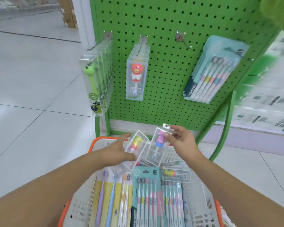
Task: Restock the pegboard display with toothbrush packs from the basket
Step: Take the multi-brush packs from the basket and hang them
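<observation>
My left hand (120, 151) grips a clear pack with a yellow-and-pink kids' toothbrush (135, 145) over the far end of the basket (103, 141). My right hand (181, 139) pinches the top of a second clear pack holding a pink-and-purple toothbrush (157, 145), tilted beside the first. The green pegboard (170, 71) stands just behind. Its hooks carry green-character packs (95, 82) on the left, a red-pig pack (136, 77) in the middle and multi-brush packs (210, 74) on the right. One hook (183, 40) between them hangs bare.
The grey basket with orange rim holds more stock: yellow-carded single brushes (111, 199), teal multi-brush packs (147, 194) and another clear kids' pack (175, 175). Tiled floor (31, 95) spreads to the left. A green rack leg (223, 131) and a shelf of white boxes (266, 108) stand on the right.
</observation>
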